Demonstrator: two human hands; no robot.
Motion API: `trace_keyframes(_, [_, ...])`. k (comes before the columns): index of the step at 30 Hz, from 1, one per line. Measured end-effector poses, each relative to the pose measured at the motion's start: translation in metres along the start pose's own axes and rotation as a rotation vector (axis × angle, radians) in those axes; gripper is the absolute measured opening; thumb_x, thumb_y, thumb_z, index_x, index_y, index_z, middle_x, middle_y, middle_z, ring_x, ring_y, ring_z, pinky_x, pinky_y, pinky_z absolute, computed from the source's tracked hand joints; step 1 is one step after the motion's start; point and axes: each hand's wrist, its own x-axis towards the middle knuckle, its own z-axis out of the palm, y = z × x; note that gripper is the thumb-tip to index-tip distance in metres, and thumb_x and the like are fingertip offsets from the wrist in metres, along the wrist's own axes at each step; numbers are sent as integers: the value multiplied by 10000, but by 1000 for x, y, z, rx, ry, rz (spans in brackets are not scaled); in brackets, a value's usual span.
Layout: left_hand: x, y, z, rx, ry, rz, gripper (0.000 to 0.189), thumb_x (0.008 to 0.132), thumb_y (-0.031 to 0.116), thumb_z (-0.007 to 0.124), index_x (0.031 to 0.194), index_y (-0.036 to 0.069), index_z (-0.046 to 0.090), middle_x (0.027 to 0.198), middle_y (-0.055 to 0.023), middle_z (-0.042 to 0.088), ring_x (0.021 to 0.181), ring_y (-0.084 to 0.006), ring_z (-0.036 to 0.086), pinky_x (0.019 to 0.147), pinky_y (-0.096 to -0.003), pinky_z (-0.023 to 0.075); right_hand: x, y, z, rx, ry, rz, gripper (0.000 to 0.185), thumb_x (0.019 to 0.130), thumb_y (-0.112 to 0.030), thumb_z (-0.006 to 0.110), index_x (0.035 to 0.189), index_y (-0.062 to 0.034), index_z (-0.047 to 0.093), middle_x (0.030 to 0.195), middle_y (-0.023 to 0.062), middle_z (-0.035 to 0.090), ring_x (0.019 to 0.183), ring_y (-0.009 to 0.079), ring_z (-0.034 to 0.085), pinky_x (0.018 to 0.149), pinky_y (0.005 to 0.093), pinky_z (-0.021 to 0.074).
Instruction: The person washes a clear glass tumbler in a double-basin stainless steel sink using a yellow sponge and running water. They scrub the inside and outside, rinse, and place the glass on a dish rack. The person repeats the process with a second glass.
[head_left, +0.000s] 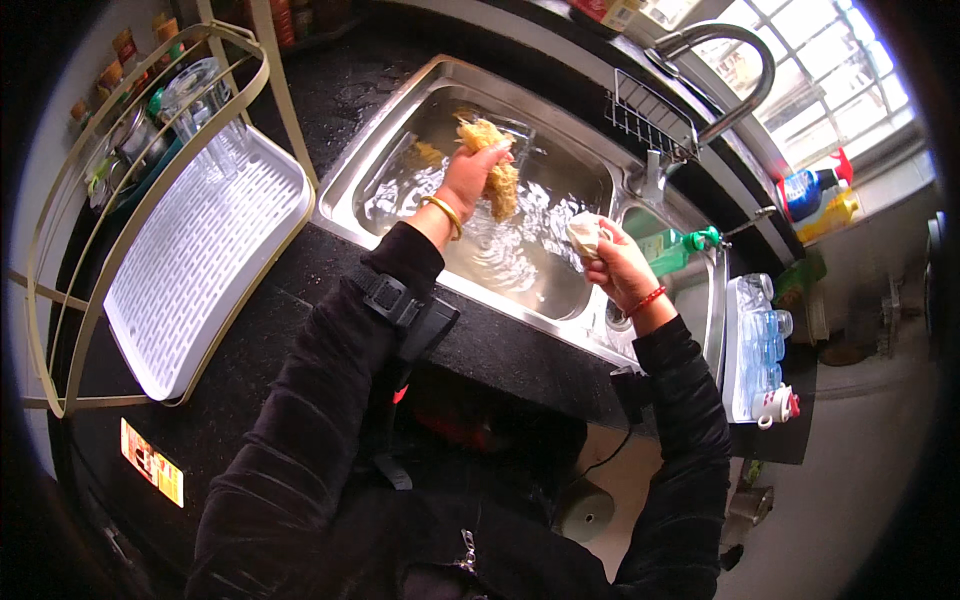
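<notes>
My left hand (466, 180) grips a yellowish fibrous scrubber (501, 184), perhaps a loofah, over the large basin of the steel sink (352, 176). Rippled water (517, 259) lies in that basin below it. A clear glass-like item (517, 135) shows behind the scrubber, partly hidden. Something yellow (427, 152) is in the water to the left. To the right, my right hand (619, 262) pinches a crumpled whitish piece (585, 231), its material unclear, near the divider between basins. A green dish-soap bottle (671, 253) lies across the small basin, just beyond the right hand.
At left, a beige metal rack (262, 82) holds a white slotted drain tray (202, 262) with clear glasses (202, 112). The curved faucet (761, 82) and a wire basket (652, 116) stand behind the sink. Bottles and a mug (772, 405) occupy a white tray (739, 352) at right.
</notes>
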Motion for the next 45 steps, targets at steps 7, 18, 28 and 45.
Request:
trace_keyframes(7, [-2, -2, 1, 22, -13, -9, 161, 812, 225, 589, 819, 64, 600, 753, -13, 588, 682, -104, 553, 635, -244, 437, 11, 15, 16, -225, 111, -51, 300, 815, -56, 555, 1102, -74, 468, 872, 0, 527, 699, 126, 580, 579, 323, 553])
trace_keyframes(18, [-2, -1, 2, -2, -33, -7, 165, 807, 225, 593, 820, 61, 606, 759, -12, 597, 681, -109, 562, 643, -247, 441, 40, -11, 13, -324, 352, -253, 405, 801, -445, 613, 572, -130, 500, 496, -75, 402, 396, 24, 321, 380, 186, 239])
trace_keyframes(28, [-2, -3, 2, 5, -18, -20, 190, 805, 245, 595, 834, 58, 612, 772, -13, 605, 695, -105, 568, 636, -242, 441, 65, -1, 6, -252, 322, -395, 441, 894, -361, 486, 518, -151, 393, 487, -55, 385, 413, 47, 316, 390, 212, 245])
trace_keyframes(45, [-5, -1, -6, 106, -58, 24, 204, 828, 217, 555, 920, 45, 615, 846, -34, 625, 786, -124, 584, 736, -251, 446, 22, -11, -42, -142, -301, -141, 198, 893, -285, 476, 899, -95, 533, 898, 29, 547, 901, 160, 550, 703, 299, 461])
